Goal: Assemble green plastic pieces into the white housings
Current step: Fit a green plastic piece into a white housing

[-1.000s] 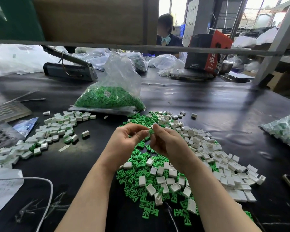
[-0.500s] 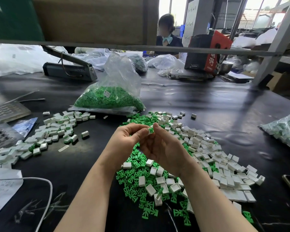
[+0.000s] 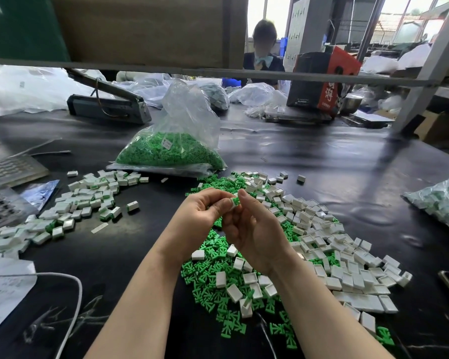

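Note:
My left hand (image 3: 201, 215) and my right hand (image 3: 252, 229) meet above the black table, fingertips together. Between them sits a small white housing with a green piece (image 3: 234, 202) in it; both hands pinch it. Under my hands lies a heap of loose green pieces (image 3: 213, 260) mixed with empty white housings (image 3: 347, 268) that spread to the right. A pile of assembled housings with green showing (image 3: 88, 200) lies to the left.
A clear bag of green pieces (image 3: 170, 151) stands behind the heaps. Another bag of parts (image 3: 441, 203) is at the right edge. A heat sealer (image 3: 109, 107), a keyboard (image 3: 8, 167), a white cable (image 3: 70, 294) and paper lie left. A person sits across the table.
My hands have turned slightly; the right hand's thumb now sits on top of the green piece at the housing. The piles have not moved.

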Available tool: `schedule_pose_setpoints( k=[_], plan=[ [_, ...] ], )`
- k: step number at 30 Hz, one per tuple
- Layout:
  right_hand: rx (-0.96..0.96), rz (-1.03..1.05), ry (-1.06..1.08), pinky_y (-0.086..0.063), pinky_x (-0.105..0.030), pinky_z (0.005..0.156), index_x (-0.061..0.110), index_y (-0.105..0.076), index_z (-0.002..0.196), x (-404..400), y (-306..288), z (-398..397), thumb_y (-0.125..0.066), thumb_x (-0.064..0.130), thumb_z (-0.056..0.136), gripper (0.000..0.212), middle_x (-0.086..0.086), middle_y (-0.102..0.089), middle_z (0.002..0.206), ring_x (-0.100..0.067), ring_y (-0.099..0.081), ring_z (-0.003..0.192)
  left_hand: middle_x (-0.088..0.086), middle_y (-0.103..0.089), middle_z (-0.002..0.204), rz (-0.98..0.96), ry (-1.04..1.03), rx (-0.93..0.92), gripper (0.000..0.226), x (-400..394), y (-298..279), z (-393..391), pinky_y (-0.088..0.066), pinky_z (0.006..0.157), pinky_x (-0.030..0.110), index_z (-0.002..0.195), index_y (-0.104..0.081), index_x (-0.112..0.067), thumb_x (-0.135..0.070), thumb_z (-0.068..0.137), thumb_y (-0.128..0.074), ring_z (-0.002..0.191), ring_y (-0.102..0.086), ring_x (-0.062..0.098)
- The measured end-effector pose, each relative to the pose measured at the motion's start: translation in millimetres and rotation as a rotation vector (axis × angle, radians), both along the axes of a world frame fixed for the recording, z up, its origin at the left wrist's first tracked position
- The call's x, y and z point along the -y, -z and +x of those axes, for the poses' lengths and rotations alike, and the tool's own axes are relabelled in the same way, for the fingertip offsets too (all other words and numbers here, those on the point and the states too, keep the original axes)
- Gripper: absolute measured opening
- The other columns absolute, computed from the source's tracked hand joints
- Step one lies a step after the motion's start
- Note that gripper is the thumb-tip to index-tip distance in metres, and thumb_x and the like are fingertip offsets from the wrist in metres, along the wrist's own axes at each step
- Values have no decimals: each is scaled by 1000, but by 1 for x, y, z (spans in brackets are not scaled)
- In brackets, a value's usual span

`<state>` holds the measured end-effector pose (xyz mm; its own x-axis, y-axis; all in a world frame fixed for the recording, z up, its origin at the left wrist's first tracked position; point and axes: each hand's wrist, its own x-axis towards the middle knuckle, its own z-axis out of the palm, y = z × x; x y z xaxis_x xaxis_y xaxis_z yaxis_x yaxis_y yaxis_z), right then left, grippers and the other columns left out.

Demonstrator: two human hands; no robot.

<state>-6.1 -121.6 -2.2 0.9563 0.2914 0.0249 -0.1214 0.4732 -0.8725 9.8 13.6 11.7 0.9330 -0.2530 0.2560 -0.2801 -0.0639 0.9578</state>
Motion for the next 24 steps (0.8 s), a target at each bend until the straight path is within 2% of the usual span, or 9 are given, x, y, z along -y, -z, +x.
schedule_pose_setpoints(
  k=[3,7,14,17,21,24],
  plan=[
    [7,16,-14,-40,-17,54,17,-69,76,0,1,0,-58,47,84,33,3,-55,65,-7,-48,54,2,-68,86,6,0,-1,17,-1,1,1,-51,82,24,88,-72,-17,-8,94,-59,84,-63,9],
    [22,-60,-65,-34,-23,58,15,-64,81,2,1,0,-55,53,85,39,4,-55,66,-8,-48,56,-3,-71,79,-8,4,-42,17,-2,2,1,-52,74,19,89,-71,-17,-7,94,-58,79,-65,7],
    [-5,-36,-67,-28,-27,61,14,-63,77,1,0,1,-54,52,84,40,0,-51,66,-11,-45,53,1,-72,84,2,6,-50,14,-2,0,-1,-54,78,21,91,-71,-16,-10,94,-59,83,-67,9],
    [-9,-25,-44,-31,-24,57,17,-66,73,1,-1,0,-56,48,84,35,1,-52,64,-9,-44,52,-2,-72,81,12,18,-45,16,-1,-2,-3,-53,73,19,91,-71,-16,-7,95,-58,79,-66,6],
    [-8,23,-27,-37,-18,52,17,-68,72,1,-1,-1,-60,45,85,32,2,-53,62,-8,-46,51,-6,-72,78,7,37,-46,18,0,-4,-3,-51,75,15,91,-71,-14,-4,95,-56,79,-66,4],
    [25,-1,-108,-35,-24,62,16,-67,79,5,-2,0,-61,48,82,33,2,-56,67,-9,-48,56,-4,-72,81,-14,28,-43,14,-2,-5,-3,-52,80,20,93,-72,-14,-7,93,-60,83,-67,8]
  ],
)
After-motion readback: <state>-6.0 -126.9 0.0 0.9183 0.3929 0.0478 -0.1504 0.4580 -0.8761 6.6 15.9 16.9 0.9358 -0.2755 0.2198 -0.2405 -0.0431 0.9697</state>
